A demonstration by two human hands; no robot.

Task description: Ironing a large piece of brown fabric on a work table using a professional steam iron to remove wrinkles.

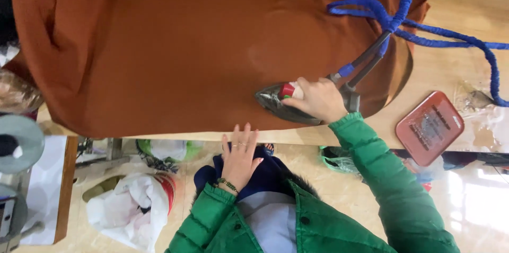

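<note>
While the dark, wedge-shaped steam iron with a red-and-white knob (283, 102) is pressed flat on the wide rust-brown fabric (175, 46), its handle is gripped by the closed right hand (317, 99). The iron sits near the cloth's front edge, close to the rim of the pale wooden table (440, 67).

The left hand (239, 155) is held open, fingers spread, palm down just below the table edge; it appears to rest on dark blue clothing, though contact with the cloth hem cannot be confirmed from this angle. A green bead bracelet is worn on that wrist.

The blue-wrapped hose and cord (392, 9) is looped over the fabric's far right corner and trails off to the right. A red rectangular iron rest (429, 127) lies on the table, well apart from the iron.

Risks, as judged:
- Scorch mark if the iron is left stationary on one spot.
- Fabric dragged or creased if the looped hose snags the corner.
- Cloth is unpinned by the left hand, so bunching ahead of the iron's tip is likely.
- Fingertips near the hem could be caught by steam.
</note>
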